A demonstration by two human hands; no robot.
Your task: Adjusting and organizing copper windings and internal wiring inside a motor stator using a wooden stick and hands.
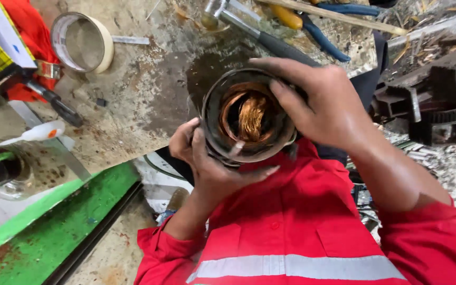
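A round dark metal motor stator [246, 119] with copper wire windings inside is held close to my chest, open end up. My left hand [207, 163] cups it from below and the left side, fingers curled under its rim. My right hand [323, 103] wraps over its right and top edge, thumb and fingers on the rim. I wear a red jacket with a grey reflective stripe.
A stained worktable [143, 89] lies ahead with a roll of tape [83, 42], a hammer [249, 29], blue-handled pliers [317, 29], a wooden stick [339, 16] and a white-handled tool [40, 132]. Dark metal parts [434, 95] lie at right. A green frame [64, 221] runs at lower left.
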